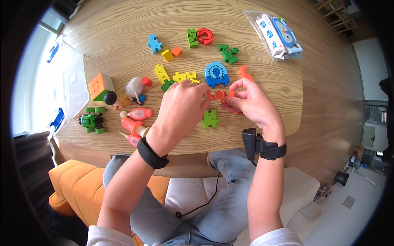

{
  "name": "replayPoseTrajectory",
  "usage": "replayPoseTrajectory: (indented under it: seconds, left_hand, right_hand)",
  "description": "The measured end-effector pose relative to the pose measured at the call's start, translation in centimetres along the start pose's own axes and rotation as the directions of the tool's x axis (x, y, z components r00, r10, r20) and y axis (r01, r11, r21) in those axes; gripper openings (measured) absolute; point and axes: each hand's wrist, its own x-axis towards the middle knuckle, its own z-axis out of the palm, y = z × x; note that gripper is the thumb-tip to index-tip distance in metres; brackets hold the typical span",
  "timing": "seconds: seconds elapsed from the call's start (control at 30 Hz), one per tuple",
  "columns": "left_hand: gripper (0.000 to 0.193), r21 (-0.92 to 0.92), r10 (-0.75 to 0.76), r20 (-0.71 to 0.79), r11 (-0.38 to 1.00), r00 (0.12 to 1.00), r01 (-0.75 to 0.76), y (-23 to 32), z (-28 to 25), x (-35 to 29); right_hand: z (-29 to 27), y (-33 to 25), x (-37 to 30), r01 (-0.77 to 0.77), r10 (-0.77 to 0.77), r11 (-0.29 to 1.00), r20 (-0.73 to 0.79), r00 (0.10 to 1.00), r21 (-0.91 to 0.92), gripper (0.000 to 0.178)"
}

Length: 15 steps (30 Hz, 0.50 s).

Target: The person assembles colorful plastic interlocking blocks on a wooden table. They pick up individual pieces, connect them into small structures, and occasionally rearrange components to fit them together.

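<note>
An orange puzzle piece (218, 96) with a dark printed mark is held between my hands, just over the wooden table. My left hand (184, 104) pinches its left end; the back of that hand hides most of the fingers. At its right end, the thumb and fingertips of my right hand (255, 102) close on it. Beyond it lies a two-tone blue piece (216, 75) with a gear pattern. A curved orange-red piece (245, 73) is by my right fingers. Nearer to me sits a light green piece (210, 119). Yellow pieces (162, 73) and a dark green one (167, 85) lie beyond my left hand, partly covered.
Farther back are a light blue piece (154, 43), green and red pieces (205, 36), and small blocks (167, 55). Left stand a puzzle cube (100, 87), a doll (117, 100), a green toy truck (91, 119) and pink toy tools (134, 125). A wipes pack (280, 36) lies far right.
</note>
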Motion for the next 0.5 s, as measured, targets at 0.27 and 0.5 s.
replayPoseTrajectory:
  seconds: [0.27,0.5]
  left_hand:
    - [0.016,0.094,0.045,-0.043,0.995,0.998,-0.040,-0.3,1.1,0.2]
    - [0.015,0.114,0.030,-0.034,0.993,0.999,-0.026,-0.4,1.9,0.9]
  right_hand:
    - [0.0,1.1,1.0,0.181,-0.233,0.922,-0.116,0.966,-0.343,0.020]
    - [0.3,0.9,1.2,0.247,-0.388,0.838,-0.214,0.896,-0.486,0.024]
